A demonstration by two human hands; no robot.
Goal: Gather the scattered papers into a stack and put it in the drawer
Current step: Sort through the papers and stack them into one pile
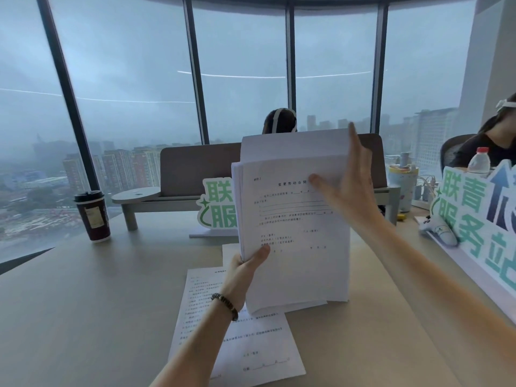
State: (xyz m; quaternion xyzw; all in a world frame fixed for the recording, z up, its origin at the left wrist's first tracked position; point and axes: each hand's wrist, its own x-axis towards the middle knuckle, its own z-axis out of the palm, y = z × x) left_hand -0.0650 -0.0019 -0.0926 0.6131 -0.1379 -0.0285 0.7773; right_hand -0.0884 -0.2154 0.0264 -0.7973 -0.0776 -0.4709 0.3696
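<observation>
- the stack of papers (293,233) stands upright, its bottom edge resting on the worktop (83,303) – held between both hands.
- the left hand (245,270) pinches the stack's left edge low down, thumb on the front sheet, the other fingers hidden behind; a beaded bracelet (224,305) sits on that wrist.
- the right hand (351,188) holds the upper right corner, thumb pressed on the printed front page and straight fingers reaching up behind the sheets.
- the back sheets stick up higher than the front ones, so the stack is uneven at the top.
- two loose printed sheets (237,344) lie flat on the worktop just in front of the stack, partly overlapping – the stack's lower edge covers their far part.
- a dark paper coffee cup (93,216) with a black lid stands well off to the left.
- green-and-white signs (220,208) stand behind the stack and along the right side.
- a plastic bottle (479,162) with a red cap stands at the far right.
</observation>
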